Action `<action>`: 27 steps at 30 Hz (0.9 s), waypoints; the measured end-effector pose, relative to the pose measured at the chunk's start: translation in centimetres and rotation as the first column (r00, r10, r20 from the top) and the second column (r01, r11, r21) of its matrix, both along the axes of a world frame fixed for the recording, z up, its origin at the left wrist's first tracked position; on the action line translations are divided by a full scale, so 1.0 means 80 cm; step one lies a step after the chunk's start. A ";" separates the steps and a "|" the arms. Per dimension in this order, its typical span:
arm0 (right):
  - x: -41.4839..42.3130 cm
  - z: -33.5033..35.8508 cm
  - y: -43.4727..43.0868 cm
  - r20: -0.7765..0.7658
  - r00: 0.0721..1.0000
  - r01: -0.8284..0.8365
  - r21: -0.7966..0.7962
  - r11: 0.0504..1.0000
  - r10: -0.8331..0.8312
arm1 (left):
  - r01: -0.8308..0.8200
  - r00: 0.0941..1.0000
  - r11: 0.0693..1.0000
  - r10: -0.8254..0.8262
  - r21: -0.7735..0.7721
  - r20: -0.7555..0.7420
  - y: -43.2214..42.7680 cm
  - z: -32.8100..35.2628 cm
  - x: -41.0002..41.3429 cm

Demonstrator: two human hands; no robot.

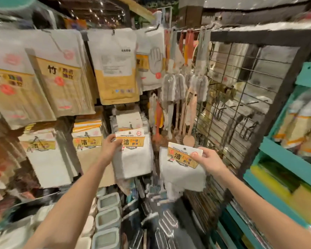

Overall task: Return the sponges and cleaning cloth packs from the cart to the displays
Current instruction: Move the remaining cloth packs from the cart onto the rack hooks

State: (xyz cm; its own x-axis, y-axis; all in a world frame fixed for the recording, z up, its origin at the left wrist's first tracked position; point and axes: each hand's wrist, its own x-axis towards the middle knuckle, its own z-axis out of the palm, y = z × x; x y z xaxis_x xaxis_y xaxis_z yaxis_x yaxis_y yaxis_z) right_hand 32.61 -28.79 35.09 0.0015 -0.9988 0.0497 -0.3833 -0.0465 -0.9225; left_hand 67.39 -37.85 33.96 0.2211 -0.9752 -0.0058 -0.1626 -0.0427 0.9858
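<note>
Left hand (110, 147) fingers pinch a cloth pack (133, 155) header at 10 o'clock; right hand (207, 161) fingers grip a second pack (182, 169) at 3 o'clock.

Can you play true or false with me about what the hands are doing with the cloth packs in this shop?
1. Each hand holds a cloth pack. True: the left hand grips one white cloth pack and the right hand grips another cloth pack.
2. The right hand's pack already hangs on a hook. False: it is held in the air, in front of the wire rack.
3. Long-handled brushes hang above the two packs. True.
4. The shelf on the right is red. False: it is teal.
5. The left hand's pack is up against other hanging packs. True.
</note>
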 end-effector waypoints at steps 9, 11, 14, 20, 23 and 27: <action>0.032 -0.009 -0.064 0.030 0.997 -0.071 0.021 0.997 0.070 | -0.094 0.982 0.995 0.099 -0.038 0.161 -0.054 -0.011 -0.008; 0.042 -0.011 -0.076 0.040 0.996 -0.084 0.026 0.996 0.083 | -0.109 0.968 0.993 0.117 -0.047 0.223 -0.067 -0.015 -0.005; 0.061 -0.010 -0.091 0.071 0.992 -0.103 0.035 0.994 0.101 | -0.155 0.934 0.988 0.155 -0.025 0.322 -0.082 -0.016 -0.003; 0.107 -0.006 -0.135 0.036 0.980 -0.199 0.044 0.979 0.197 | -0.203 0.819 0.979 0.168 0.005 0.549 -0.103 0.004 -0.009; 0.142 -0.002 -0.157 0.020 0.967 -0.254 0.058 0.965 0.253 | -0.181 0.874 0.978 0.208 -0.102 0.440 -0.098 0.007 -0.004; 0.183 0.001 -0.188 0.034 0.950 -0.313 0.098 0.945 0.311 | -0.072 0.929 0.968 0.153 -0.242 0.336 -0.073 0.007 0.015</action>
